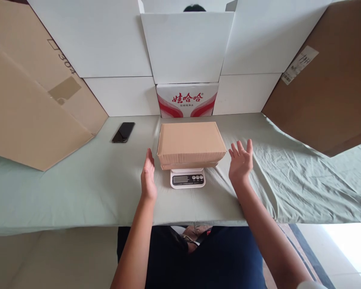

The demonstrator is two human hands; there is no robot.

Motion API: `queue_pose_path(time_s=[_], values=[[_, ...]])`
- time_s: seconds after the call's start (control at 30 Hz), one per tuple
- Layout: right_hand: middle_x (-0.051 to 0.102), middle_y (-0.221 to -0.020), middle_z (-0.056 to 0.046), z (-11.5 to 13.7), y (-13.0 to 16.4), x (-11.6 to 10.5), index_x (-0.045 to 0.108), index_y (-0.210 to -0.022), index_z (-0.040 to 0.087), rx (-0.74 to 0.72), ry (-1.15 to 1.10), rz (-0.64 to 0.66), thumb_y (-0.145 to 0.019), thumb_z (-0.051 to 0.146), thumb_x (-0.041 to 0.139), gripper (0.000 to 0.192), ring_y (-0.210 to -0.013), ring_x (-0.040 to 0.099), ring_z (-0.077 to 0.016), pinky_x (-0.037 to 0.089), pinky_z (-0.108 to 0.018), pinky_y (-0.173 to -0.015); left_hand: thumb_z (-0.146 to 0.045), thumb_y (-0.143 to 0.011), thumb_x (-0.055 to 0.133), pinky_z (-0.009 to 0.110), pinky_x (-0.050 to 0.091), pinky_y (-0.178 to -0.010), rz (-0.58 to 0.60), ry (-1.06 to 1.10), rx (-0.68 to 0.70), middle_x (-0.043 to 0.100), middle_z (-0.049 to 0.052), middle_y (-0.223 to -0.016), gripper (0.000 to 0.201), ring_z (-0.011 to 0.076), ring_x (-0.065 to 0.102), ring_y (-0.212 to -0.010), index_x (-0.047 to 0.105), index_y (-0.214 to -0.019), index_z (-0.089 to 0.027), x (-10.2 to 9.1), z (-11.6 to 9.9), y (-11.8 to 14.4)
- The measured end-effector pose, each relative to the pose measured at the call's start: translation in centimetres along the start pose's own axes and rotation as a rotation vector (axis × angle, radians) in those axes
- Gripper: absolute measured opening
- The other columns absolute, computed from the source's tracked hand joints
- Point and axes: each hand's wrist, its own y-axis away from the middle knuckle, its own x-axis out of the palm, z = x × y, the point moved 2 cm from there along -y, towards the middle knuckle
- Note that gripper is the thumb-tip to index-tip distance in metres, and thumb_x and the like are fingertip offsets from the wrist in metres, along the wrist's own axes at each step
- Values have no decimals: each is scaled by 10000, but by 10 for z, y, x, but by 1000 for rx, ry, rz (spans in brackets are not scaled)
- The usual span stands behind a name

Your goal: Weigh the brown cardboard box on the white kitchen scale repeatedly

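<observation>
A brown cardboard box (191, 138), its lid closed, rests on a small white digital scale (187, 184). The scale's front panel, with a grey display and several round buttons, sticks out below the box; its weighing plate is mostly hidden. Just left of the box is my left hand (148, 174), held upright with the fingers straight and a small gap to the cardboard. On the other side my right hand (241, 160) has its fingers spread and palm turned up toward the box, apart from it. Neither hand holds anything.
A black phone (123, 132) lies on the green cloth (87, 192) to the left. White panels and a red-and-white printed carton (187, 100) stand along the back. Large cardboard sheets close off the left (33, 92) and right (331, 88) sides. The table's front edge is near my lap.
</observation>
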Motion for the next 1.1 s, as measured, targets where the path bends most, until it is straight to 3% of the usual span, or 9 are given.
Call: queue_pose_path(time_s=[0.4, 0.57, 0.73, 1.1], values=[[530, -1609, -83, -14, 12, 15, 410, -1559, 361, 68, 30, 197, -803, 487, 613, 792, -1526, 480, -358, 296, -644, -1285, -825, -919, 377, 419, 276, -1323, 35, -14, -6, 352, 31, -1734, 831, 280, 273, -1628, 480, -1581, -335, 4, 0, 1], [520, -1630, -56, -15, 22, 22, 429, -1545, 369, 16, 52, 296, -850, 582, 609, 749, -1549, 447, -370, 290, -677, -1289, -829, -917, 386, 456, 286, -1320, 95, -2, -24, 398, 59, -1714, 842, 306, 319, -1613, 483, -1580, -320, 6, 3, 3], [482, -1662, -12, -19, 31, 24, 410, -1561, 385, -79, 125, 390, -928, 672, 528, 705, -1598, 379, -325, 268, -623, -1328, -842, -907, 386, 460, 293, -1317, 141, -27, -14, 421, 82, -1702, 875, 323, 310, -1617, 501, -1570, -282, 9, 1, 4], [521, -1632, -1, -26, 27, 23, 415, -1572, 375, -117, 151, 409, -955, 677, 488, 691, -1588, 393, -318, 265, -580, -1343, -830, -918, 390, 443, 339, -1288, 159, -34, 7, 457, 104, -1680, 865, 330, 354, -1598, 520, -1551, -256, 8, 7, 2]])
